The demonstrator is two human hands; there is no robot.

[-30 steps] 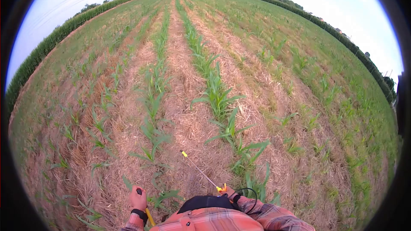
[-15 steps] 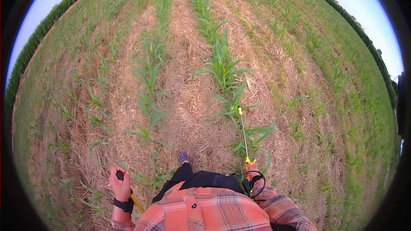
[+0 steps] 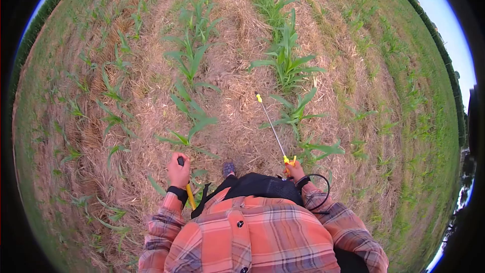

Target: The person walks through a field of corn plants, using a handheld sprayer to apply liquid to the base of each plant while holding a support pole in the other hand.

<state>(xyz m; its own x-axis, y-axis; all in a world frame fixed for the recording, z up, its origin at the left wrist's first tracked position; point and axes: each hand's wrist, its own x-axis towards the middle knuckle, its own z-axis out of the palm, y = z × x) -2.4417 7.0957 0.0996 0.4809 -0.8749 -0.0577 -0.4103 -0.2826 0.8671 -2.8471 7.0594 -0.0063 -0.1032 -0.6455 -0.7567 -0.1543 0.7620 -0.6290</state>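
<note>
My left hand [image 3: 178, 173] is closed around the black grip of a yellow pump lever [image 3: 191, 197], which runs back beside my body. On the other side, my right hand [image 3: 295, 171] grips the orange and yellow handle of a spray wand [image 3: 273, 129]. Its thin metal tube points forward and slightly left, ending in a yellow nozzle [image 3: 259, 98] above the straw-covered strip between two rows of young corn plants. A black hose [image 3: 327, 192] loops out near my right wrist. No spray can be made out.
The nearer corn plants [image 3: 288, 65] of the right row stand ahead, just right of the wand. Another row of corn plants [image 3: 193, 63] runs on the left. Dry straw [image 3: 235, 78] covers the ground between them. One shoe [image 3: 229, 168] shows below me.
The wand's nozzle has swung left, from over the right corn row to the strip between rows. My left hand has moved forward and inward with the lever. The view has tilted downward.
</note>
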